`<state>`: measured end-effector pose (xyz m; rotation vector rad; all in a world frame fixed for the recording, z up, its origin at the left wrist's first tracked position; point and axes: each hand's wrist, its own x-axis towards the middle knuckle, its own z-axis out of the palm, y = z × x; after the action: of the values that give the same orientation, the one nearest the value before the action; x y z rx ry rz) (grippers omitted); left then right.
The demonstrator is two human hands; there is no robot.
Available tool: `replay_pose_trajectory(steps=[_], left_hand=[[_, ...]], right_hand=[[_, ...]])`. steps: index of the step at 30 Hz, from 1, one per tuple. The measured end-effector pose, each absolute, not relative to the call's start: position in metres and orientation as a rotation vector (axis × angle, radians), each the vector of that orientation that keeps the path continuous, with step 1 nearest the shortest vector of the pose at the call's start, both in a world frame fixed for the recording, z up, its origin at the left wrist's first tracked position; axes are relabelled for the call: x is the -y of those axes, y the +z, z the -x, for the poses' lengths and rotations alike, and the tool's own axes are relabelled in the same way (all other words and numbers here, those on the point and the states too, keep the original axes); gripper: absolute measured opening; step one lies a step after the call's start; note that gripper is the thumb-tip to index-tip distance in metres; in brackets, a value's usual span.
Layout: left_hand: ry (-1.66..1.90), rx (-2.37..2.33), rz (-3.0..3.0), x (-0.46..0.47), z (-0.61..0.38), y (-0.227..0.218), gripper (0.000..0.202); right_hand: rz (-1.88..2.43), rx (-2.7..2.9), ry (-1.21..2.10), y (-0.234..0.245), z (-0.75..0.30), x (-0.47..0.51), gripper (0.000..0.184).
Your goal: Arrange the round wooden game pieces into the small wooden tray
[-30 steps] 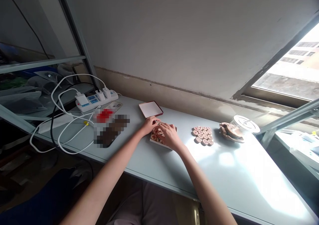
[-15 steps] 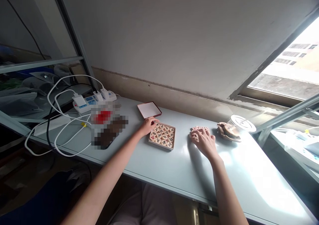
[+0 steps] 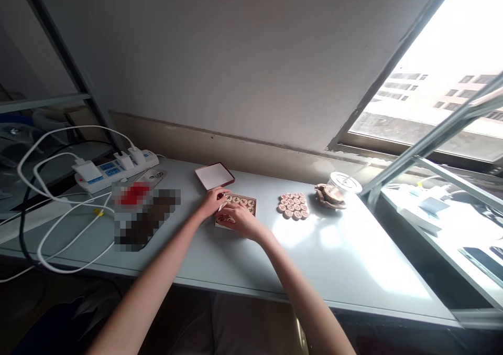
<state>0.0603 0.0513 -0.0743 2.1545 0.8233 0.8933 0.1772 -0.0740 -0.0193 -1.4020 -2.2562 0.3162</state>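
A shallow open box (image 3: 256,203) filled with round wooden Chinese chess pieces (image 3: 243,202) rests on the desk. My left hand (image 3: 212,203) grips the box at its far left corner. Over the box's near left part is my right hand (image 3: 241,221), fingers bent down and closed at the pieces; a piece seems to be between the fingertips, partly hidden by them. A cluster of red-marked Chinese chess pieces (image 3: 293,205) lies to the right of the box. Behind the box, the reddish box lid (image 3: 215,176) lies with its white inside up.
At the left are a white power strip (image 3: 112,171) with looped white cables (image 3: 43,229) and a blurred-out dark flat object (image 3: 149,221). A clear lidded cup (image 3: 346,183) stands by a brown crumpled-looking item (image 3: 330,196) at the right. Metal frame bars (image 3: 416,153) border the desk.
My right hand has moved left from the loose cluster to over the box. My left hand stays at the box corner. The view has shifted to the right.
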Motion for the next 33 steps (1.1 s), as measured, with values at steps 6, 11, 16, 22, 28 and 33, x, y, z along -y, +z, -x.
replay_pose_trajectory(steps=[6, 11, 16, 22, 28, 33], left_hand=[[0.887, -0.803, -2.184, -0.055, -0.061, -0.077, 0.030], [0.877, -0.821, -2.171, -0.052, -0.061, -0.073, 0.030], [0.886, -0.834, -2.165, -0.051, -0.061, -0.072, 0.030], [0.868, -0.825, -2.143, -0.051, -0.059, -0.071, 0.027], [0.869, -0.841, -2.141, -0.046, -0.054, -0.065, 0.026], [0.889, -0.840, -2.156, -0.043, -0.053, -0.062, 0.025]], right_hand=[[1.492, 1.956, 0.391, -0.014, -0.225, 0.096, 0.015], [1.764, 1.872, 0.164, -0.029, -0.286, 0.123, 0.014], [2.053, 1.856, -0.159, -0.041, -0.318, 0.141, 0.017], [1.955, 1.967, -0.187, -0.026, -0.276, 0.123, 0.024], [2.079, 2.148, -0.314, -0.015, -0.235, 0.083, 0.021], [2.173, 2.093, -0.326, -0.017, -0.234, 0.073, 0.019]])
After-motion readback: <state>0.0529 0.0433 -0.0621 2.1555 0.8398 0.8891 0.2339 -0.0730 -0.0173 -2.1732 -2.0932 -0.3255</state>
